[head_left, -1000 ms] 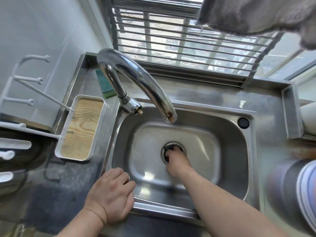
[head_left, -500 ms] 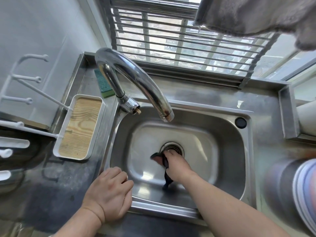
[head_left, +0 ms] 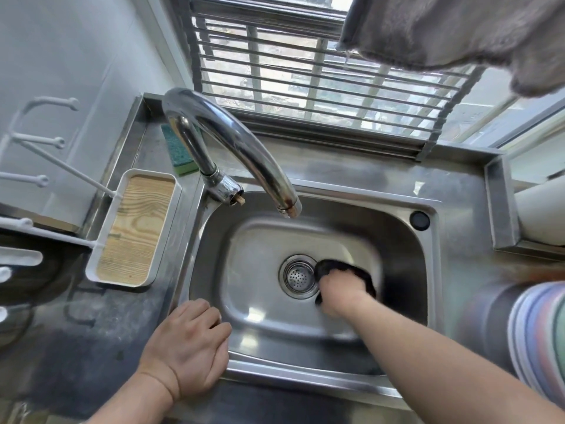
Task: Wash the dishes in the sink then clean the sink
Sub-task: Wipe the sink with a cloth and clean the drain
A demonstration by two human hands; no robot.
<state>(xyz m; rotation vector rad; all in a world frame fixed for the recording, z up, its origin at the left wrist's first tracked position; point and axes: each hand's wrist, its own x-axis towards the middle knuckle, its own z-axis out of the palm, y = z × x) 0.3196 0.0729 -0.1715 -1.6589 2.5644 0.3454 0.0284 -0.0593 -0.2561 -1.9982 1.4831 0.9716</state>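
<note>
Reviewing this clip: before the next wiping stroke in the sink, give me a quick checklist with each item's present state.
1. Right hand grips the dark cloth: ok.
2. Cloth touches the sink floor beside the drain strainer: ok.
3. Basin free of dishes: ok.
4. Left hand braced on the sink's front rim: ok.
5. Faucet not running: ok, no stream visible.
6. Basin surface free of grime: cannot tell, blurred.

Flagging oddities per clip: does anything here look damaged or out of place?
Only the faucet: its spout tip shows rust-brown staining, and a brownish stub protrudes from its base. Nothing looks spilled or askew.
</note>
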